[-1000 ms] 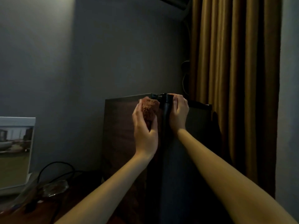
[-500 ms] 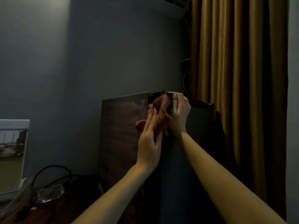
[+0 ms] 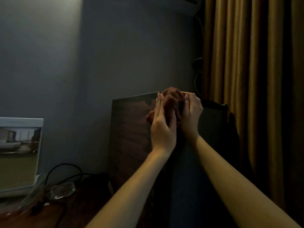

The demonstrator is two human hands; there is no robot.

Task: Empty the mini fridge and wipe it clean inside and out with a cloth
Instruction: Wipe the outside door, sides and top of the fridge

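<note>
Both hands meet at the top corner of the fridge (image 3: pixel 131 132), arms stretched forward and upward from the lower edge of the view. Left hand (image 3: pixel 162 129) stands upright with its fingers straight and close together, pressing a bunched brown cloth (image 3: pixel 173 100) flat against the fridge where the wood-grain face meets the dark face; a bit of cloth pokes out to the left of its knuckles. Right hand (image 3: pixel 191 116) is just beside it, touching the cloth's right side, with its fingers hooked over the fridge's top edge; whether they also catch the cloth is hard to tell in the dim light. The fridge stands against a grey wall (image 3: pixel 123 46), with a mustard curtain (image 3: pixel 250 71) just beside its right side. At the lower left a dark table (image 3: pixel 79 209) carries a framed picture (image 3: pixel 19 153) near its far edge, a looping black cable (image 3: pixel 65 167) and a clear plastic wrapper (image 3: pixel 63 190) whose contents are too dark to make out.
</note>
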